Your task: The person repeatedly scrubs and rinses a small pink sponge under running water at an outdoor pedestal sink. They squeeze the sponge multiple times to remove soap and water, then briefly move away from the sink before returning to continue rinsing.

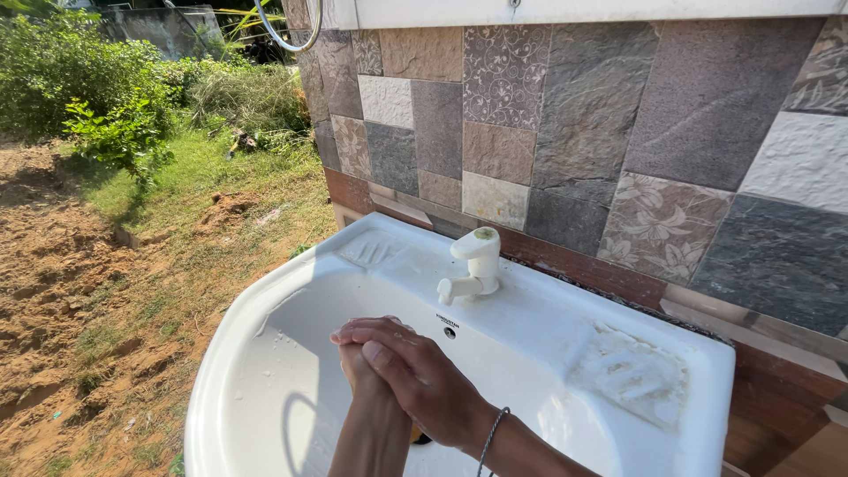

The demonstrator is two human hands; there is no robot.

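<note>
A person's two hands meet over the bowl of a white wall-mounted washbasin (265, 300) set outdoors against a tiled wall (565, 115). The right hand (424, 375), a thin cord bracelet (491, 437) at its wrist, lies across the left hand (367, 380), its fingers folded over the other's and pressed flat against them. The left hand is mostly covered; only its fingertips and forearm show, so how far its fingers are curled cannot be told. Neither hand grips any object.

Just behind the hands, on the back ledge of the basin, stands a small white plastic tap (473, 265), its spout pointing down toward the bowl and its top discoloured; no stream of water can be made out. Below the tap sits the small overflow hole (450, 333). Water droplets dot the inside of the bowl on the left. A moulded soap recess (632, 371) on the right of the ledge carries a grimy film, and a second ribbed recess (371, 252) lies at the left corner.

The wall behind is faced with mixed stone-look tiles in grey, brown and cream, some with floral patterns. A curved metal ring (287, 31) hangs at the upper left edge of the wall. To the left, bare reddish soil (53, 265) gives way to patchy grass (256, 185) and green shrubs (79, 79) in bright sunlight.
</note>
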